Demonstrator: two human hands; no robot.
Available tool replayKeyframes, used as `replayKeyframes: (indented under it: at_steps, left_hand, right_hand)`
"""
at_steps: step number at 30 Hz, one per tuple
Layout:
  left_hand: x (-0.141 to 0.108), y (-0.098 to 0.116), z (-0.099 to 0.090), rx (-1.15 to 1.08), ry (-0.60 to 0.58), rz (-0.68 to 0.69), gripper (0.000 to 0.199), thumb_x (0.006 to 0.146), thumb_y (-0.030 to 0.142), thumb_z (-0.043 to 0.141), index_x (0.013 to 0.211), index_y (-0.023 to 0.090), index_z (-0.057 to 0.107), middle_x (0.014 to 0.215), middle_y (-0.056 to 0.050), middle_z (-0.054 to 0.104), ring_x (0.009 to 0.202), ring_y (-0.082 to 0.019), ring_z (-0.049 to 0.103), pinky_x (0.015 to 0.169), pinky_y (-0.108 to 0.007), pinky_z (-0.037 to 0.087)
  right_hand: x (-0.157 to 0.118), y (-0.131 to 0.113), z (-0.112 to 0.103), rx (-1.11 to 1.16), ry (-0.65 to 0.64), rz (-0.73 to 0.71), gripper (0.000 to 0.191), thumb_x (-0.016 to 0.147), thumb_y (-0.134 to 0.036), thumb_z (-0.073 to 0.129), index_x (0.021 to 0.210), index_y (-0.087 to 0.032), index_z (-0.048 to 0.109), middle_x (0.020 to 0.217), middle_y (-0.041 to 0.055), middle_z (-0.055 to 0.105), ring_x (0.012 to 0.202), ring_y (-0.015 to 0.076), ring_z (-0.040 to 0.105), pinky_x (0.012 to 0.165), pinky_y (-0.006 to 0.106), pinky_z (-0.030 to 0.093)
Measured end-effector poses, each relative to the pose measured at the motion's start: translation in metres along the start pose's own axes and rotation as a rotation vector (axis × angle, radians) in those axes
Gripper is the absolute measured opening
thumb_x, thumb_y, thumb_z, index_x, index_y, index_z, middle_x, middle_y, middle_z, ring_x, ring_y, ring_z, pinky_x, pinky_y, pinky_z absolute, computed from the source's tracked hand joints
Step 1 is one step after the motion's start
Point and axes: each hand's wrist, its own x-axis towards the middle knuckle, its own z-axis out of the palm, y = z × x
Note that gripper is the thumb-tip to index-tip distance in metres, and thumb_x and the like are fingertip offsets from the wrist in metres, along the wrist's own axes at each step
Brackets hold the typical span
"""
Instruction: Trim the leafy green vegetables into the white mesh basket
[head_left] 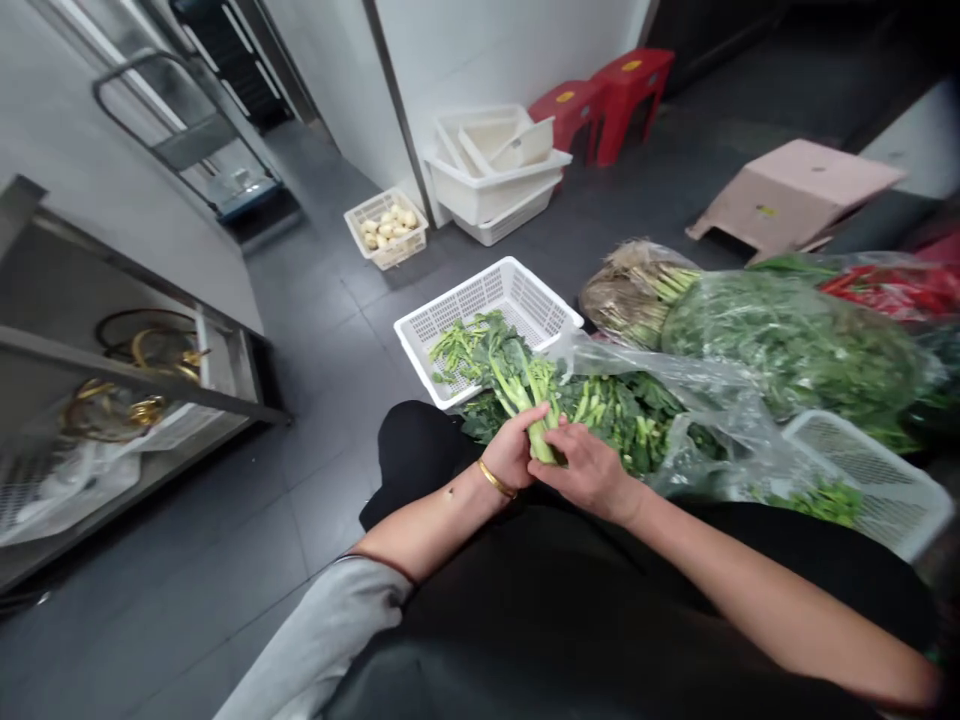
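Observation:
My left hand (516, 446), with a gold bracelet at the wrist, is wrapped round a leafy green stalk (538, 432). The stalk's leaves point forward, over the near edge of a white basket (487, 285). My right hand (589, 468) is closed at the stalk's thick lower end, its thumb and fingers pressed together there. Inside the basket lie some cut green stems (455, 350). To the right of my hands, more leafy greens (626, 415) lie in an opened clear plastic bag (705, 385).
Bagged vegetables (795, 335) and a pale basket (870, 480) stand at the right. Beyond are a basket of pale vegetables (388, 228), stacked white tubs (495, 180), red stools (634, 90) and a pink stool (802, 190). A metal shelf (135, 360) stands at the left.

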Motion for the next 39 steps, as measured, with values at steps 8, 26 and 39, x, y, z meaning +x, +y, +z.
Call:
replayKeyframes:
  at_steps: [8,26,39]
  left_hand:
    - [-0.017,0.007,-0.03,0.241,-0.098,0.07,0.034,0.059,0.012,0.06,0.093,0.006,0.062,0.078,-0.015,0.07,0.07,-0.024,0.068,0.072,-0.038,0.052]
    - [-0.031,0.006,-0.006,0.252,0.356,0.681,0.026,0.061,0.027,0.073,0.071,0.014,0.054,0.055,0.001,0.057,0.043,-0.006,0.048,0.046,-0.02,0.041]
    - [-0.033,0.005,-0.02,0.313,0.22,0.45,0.032,0.062,0.031,0.071,0.083,0.01,0.059,0.065,-0.006,0.066,0.05,-0.014,0.06,0.05,-0.027,0.049]
  right_hand:
    - [0.02,0.019,-0.014,0.509,-0.192,0.727,0.027,0.082,-0.044,0.056,0.081,-0.018,0.062,0.064,0.0003,0.061,0.054,0.0116,0.054,0.05,0.023,0.043]
    - [0.057,-0.016,0.003,0.645,0.118,0.628,0.018,0.083,-0.033,0.055,0.071,-0.022,0.05,0.066,0.0004,0.056,0.063,0.0148,0.057,0.062,0.03,0.05]
    - [0.073,0.031,0.019,0.66,-0.316,1.041,0.038,0.06,-0.052,0.071,0.063,-0.019,0.052,0.041,-0.0059,0.046,0.036,0.0102,0.043,0.037,0.023,0.033]
